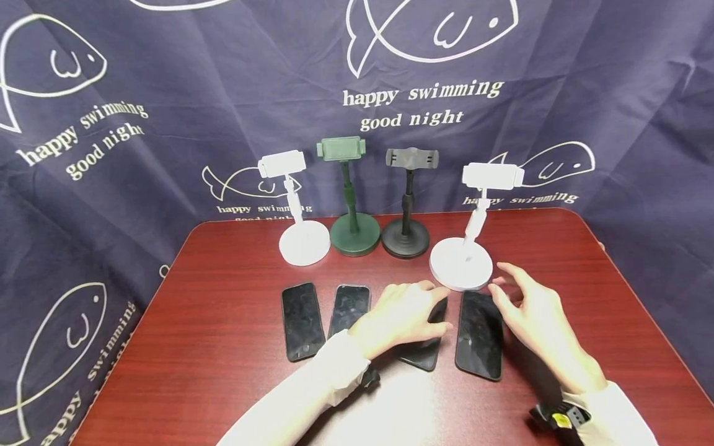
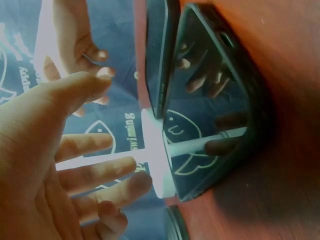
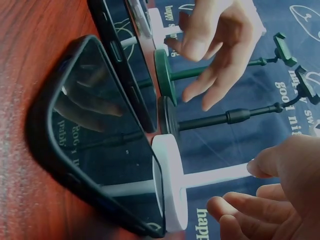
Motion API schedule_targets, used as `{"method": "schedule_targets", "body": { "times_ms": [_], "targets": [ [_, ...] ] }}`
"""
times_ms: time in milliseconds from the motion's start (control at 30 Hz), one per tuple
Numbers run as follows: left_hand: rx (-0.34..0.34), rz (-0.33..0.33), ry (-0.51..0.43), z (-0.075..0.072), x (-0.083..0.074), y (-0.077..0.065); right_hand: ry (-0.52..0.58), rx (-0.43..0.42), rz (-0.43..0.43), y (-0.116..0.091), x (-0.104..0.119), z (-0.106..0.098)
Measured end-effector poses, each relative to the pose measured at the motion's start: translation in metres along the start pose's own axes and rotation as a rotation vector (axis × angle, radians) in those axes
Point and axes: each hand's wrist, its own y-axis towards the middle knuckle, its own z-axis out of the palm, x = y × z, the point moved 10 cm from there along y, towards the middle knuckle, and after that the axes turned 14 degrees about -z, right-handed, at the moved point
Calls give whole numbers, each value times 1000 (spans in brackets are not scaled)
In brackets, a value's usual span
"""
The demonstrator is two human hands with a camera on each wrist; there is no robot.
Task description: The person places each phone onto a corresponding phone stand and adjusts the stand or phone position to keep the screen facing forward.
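My left hand (image 1: 401, 313) hovers over a black smartphone (image 1: 422, 354) lying on the table, partly covering it in the head view. In the left wrist view that hand (image 2: 75, 155) has its fingers spread and holds nothing. My right hand (image 1: 538, 319) is at the right side of another black smartphone (image 1: 480, 337), near the base of a white phone stand (image 1: 460, 263). From the right wrist, the fingers of this hand (image 3: 270, 195) look loosely bent beside the stand's white pole (image 3: 215, 175), with no thing in their grasp.
Two more smartphones, one dark (image 1: 302, 322) and one with a lighter rim (image 1: 351, 303), lie to the left. Along the back of the red-brown table (image 1: 201, 310) stand another white stand (image 1: 304, 243), a green stand (image 1: 355, 235) and a black stand (image 1: 405, 238). A fish-print curtain (image 1: 268, 74) hangs behind.
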Motion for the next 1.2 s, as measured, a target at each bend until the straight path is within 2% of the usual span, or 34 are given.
{"method": "schedule_targets", "body": {
  "times_ms": [200, 333, 500, 700, 900, 1200],
  "targets": [
    [-37, 22, 56, -6, -12, -10, -11, 17, 44, -6, -9, 0],
    [-48, 40, 49, -6, -21, -15, -15, 18, 65, -9, -12, 1],
    [-21, 46, 33, -3, -29, -21, -28, 23, 102, -13, -20, 2],
    [-54, 33, 62, 0, -39, -26, -79, 51, 147, -16, -32, 7],
    [-31, 58, 88, 11, -53, -33, -101, 79, 172, -18, -42, 12],
    [-31, 64, 116, 16, -57, -36, -99, 140, 185, -21, -53, 24]
  ]
}}
